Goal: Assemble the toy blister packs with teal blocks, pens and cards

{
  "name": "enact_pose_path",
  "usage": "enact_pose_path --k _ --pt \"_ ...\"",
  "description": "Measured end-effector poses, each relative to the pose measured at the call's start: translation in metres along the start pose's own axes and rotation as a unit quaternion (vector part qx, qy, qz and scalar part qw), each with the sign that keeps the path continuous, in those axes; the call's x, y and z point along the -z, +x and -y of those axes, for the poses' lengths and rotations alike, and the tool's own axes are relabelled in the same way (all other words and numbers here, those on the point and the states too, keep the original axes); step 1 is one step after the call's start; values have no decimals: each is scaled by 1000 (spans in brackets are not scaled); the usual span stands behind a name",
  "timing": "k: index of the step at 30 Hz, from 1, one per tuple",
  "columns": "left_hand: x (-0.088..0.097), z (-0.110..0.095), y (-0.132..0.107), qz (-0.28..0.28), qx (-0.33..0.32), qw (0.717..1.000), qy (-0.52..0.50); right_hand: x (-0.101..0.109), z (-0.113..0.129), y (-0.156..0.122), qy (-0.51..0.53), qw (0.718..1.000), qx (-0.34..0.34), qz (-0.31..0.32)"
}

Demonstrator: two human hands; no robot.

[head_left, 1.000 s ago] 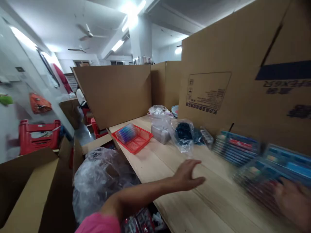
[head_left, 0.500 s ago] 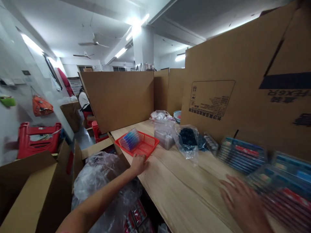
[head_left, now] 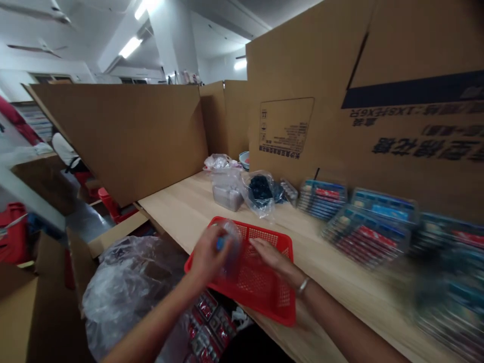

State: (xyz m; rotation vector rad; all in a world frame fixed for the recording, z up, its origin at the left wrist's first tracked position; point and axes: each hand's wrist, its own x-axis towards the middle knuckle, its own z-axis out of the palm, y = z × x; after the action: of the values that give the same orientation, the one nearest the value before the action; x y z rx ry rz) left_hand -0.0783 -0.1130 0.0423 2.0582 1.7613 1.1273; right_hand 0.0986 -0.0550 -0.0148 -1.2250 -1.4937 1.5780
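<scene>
A red mesh basket point(head_left: 264, 292) lies on the wooden table point(head_left: 189, 206), overhanging its near edge. My left hand point(head_left: 206, 257) is closed around a clear plastic packet of coloured pens point(head_left: 229, 249) over the basket's left side. My right hand point(head_left: 270, 254) reaches into the basket beside the packet, fingers stretched out flat; a bracelet shows on its wrist.
Stacks of blister-packed pen sets point(head_left: 355, 234) line the table to the right. Clear bags point(head_left: 260, 194) and a small tub point(head_left: 227, 194) stand farther back. Tall cardboard sheets point(head_left: 124, 131) wall the table. A plastic-lined cardboard box point(head_left: 124, 287) sits on the floor at left.
The red basket has come from the far left of the table to the near edge in front of me. My left hand now holds the pen packet; my right hand moved in from the right.
</scene>
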Motion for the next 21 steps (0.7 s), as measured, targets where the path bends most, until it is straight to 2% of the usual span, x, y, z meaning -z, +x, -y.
enact_pose_path --k 1,2,4,6,8,11,14,16,18,19,21 --pt "7 14 10 -15 35 999 19 -4 -4 3 56 997 -45 -10" --pt "11 28 18 3 74 997 19 -9 -9 5 106 991 -83 -23" --pt "12 52 26 81 135 987 -23 -23 -18 9 174 975 -132 -50" --pt "6 68 24 142 147 978 -50 -36 -26 12 207 964 -150 -74" --pt "0 76 16 157 116 981 -19 -46 -32 13 223 958 -158 -91" --pt "-9 83 7 148 30 986 72 -50 -36 14 237 947 -191 -103" --pt "-17 92 -1 143 -81 980 108 -49 -32 13 239 940 -220 -102" --pt "-21 98 -5 110 -78 984 113 -51 -27 9 237 942 -216 -100" --pt "-24 102 -7 51 -5 993 108 -54 -20 5 231 948 -193 -98" --pt "-24 102 -7 32 3 994 106 -55 -18 3 227 953 -178 -95" --pt "-25 101 -5 14 -40 993 106 -55 -12 0 209 963 -142 -96"
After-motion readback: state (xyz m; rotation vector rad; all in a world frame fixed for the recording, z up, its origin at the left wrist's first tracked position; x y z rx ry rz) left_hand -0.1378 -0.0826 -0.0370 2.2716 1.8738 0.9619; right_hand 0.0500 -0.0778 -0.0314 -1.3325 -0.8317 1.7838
